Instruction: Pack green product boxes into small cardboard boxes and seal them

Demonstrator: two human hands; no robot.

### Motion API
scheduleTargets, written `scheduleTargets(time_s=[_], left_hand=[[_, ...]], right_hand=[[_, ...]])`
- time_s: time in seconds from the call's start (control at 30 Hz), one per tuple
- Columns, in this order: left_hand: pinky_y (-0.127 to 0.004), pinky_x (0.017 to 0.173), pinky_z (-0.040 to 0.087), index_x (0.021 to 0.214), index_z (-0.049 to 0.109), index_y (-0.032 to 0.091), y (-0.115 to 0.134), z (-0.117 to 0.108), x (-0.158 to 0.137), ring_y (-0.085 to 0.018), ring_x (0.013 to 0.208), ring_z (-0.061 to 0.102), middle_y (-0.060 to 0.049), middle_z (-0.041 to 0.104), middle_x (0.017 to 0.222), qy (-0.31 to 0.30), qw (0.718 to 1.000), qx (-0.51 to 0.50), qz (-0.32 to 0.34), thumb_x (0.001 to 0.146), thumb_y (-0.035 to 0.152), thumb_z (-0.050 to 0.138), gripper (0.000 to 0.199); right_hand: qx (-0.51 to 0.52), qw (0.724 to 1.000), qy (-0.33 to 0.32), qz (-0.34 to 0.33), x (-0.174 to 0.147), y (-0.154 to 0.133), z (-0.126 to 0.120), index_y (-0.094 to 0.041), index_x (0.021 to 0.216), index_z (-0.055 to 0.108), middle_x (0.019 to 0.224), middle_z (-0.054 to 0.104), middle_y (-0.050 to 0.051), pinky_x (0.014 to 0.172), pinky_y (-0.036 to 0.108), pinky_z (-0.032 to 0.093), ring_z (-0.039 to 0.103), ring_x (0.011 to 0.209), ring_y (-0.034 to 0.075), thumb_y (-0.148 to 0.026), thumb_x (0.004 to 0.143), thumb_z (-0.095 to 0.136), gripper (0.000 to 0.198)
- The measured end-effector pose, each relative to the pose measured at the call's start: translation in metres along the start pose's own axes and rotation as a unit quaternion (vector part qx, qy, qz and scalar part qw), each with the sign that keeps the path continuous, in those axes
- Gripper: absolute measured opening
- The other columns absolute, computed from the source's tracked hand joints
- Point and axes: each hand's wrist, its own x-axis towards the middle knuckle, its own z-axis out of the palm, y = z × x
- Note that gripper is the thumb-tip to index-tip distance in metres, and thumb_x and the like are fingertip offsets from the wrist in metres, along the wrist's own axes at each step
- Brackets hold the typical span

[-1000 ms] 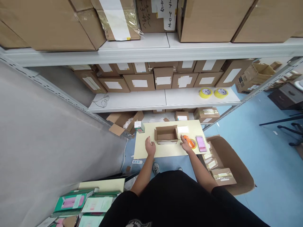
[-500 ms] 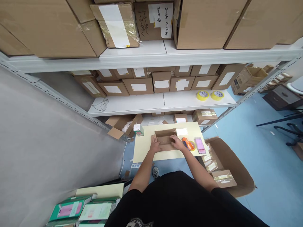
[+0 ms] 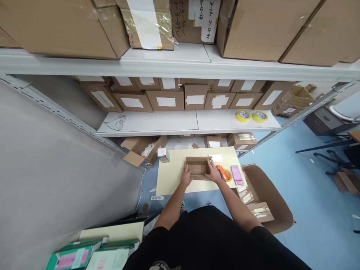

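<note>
An open-topped cardboard box [image 3: 198,160] rests on the pale yellow tabletop [image 3: 170,182], its inside showing. At its left end my left hand [image 3: 186,175] grips the wall, fingers along the upper edge. My right hand [image 3: 213,172] holds the right end the same way. Just right of that hand lie an orange-handled tool [image 3: 223,171] and a roll of yellow tape [image 3: 229,175]. A white label sheet [image 3: 216,158] is behind the box's right corner. Farther right is a pink, partly pixelated item [image 3: 236,175]. A small white-and-green box [image 3: 163,155] stands at the table's back left.
Shelving [image 3: 157,125] with labelled cartons rises behind the table; two yellow tape rolls [image 3: 251,116] sit on it. A large open carton [image 3: 271,191] with packed boxes stands at right, another open carton [image 3: 144,150] at back left. Green packages [image 3: 92,255] lie lower left, beside a grey wall.
Both hands have shifted to the ends of the box, whose walls now stand up around a deeper opening. The camera view has moved slightly.
</note>
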Motion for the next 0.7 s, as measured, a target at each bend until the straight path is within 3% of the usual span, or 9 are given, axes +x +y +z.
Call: scheduleTargets(time_s=[0.1,0.23,0.4,0.47,0.57,0.7], left_hand=[[-0.053,0.130,0.028,0.103,0.073,0.016,-0.009,0.008,-0.007,-0.040,0.163,0.003,-0.010,0.011,0.178,0.019,0.999,-0.004,0.026,0.082,0.013,0.077,0.022],[-0.053,0.129,0.030,0.107,0.073,0.018,-0.017,0.022,-0.020,-0.035,0.164,0.005,-0.007,0.006,0.178,0.069,0.995,-0.045,0.055,0.086,0.015,0.072,0.021],[-0.043,0.120,0.044,0.103,0.076,0.017,-0.004,0.025,-0.025,-0.033,0.154,0.039,-0.008,0.004,0.178,0.089,0.990,-0.100,-0.035,0.083,0.015,0.074,0.020],[-0.042,0.118,0.045,0.099,0.078,0.016,0.005,0.020,-0.025,-0.034,0.149,0.047,-0.009,0.010,0.178,0.080,0.989,-0.099,-0.077,0.080,0.014,0.076,0.018],[-0.044,0.121,0.042,0.098,0.080,0.016,0.019,0.011,-0.031,-0.036,0.149,0.045,-0.009,0.021,0.176,0.082,0.988,-0.076,-0.102,0.077,0.017,0.081,0.020],[-0.047,0.124,0.038,0.099,0.081,0.018,0.034,0.012,-0.058,-0.039,0.151,0.041,-0.008,0.030,0.173,0.118,0.983,-0.072,-0.122,0.072,0.023,0.087,0.028]], right_hand=[[-0.068,0.996,-0.007,0.061,0.025,-0.017,-0.006,-0.035,0.170,0.007,0.178,0.011,0.011,0.113,0.048,0.044,0.055,0.139,0.038,-0.032,0.090,0.063,0.097],[-0.119,0.985,-0.049,0.113,0.051,-0.028,0.003,-0.033,0.167,0.021,0.173,0.024,0.013,0.111,0.050,0.044,0.047,0.143,0.037,-0.028,0.089,0.060,0.087],[-0.114,0.986,-0.036,0.115,0.066,-0.023,0.015,-0.020,0.153,0.044,0.156,0.046,0.021,0.107,0.051,0.046,0.053,0.136,0.037,-0.015,0.085,0.051,0.069],[-0.076,0.993,-0.037,0.087,0.068,-0.016,0.013,-0.020,0.146,0.051,0.144,0.056,0.020,0.105,0.052,0.047,0.058,0.130,0.037,-0.014,0.082,0.052,0.065],[0.002,1.000,-0.013,0.010,0.066,-0.002,0.006,-0.022,0.142,0.055,0.139,0.061,0.017,0.112,0.055,0.044,0.061,0.127,0.035,-0.016,0.078,0.053,0.064],[0.090,0.990,0.078,-0.074,0.050,0.018,0.003,-0.022,0.142,0.057,0.143,0.061,0.015,0.125,0.057,0.033,0.048,0.144,0.037,-0.025,0.081,0.053,0.061]])
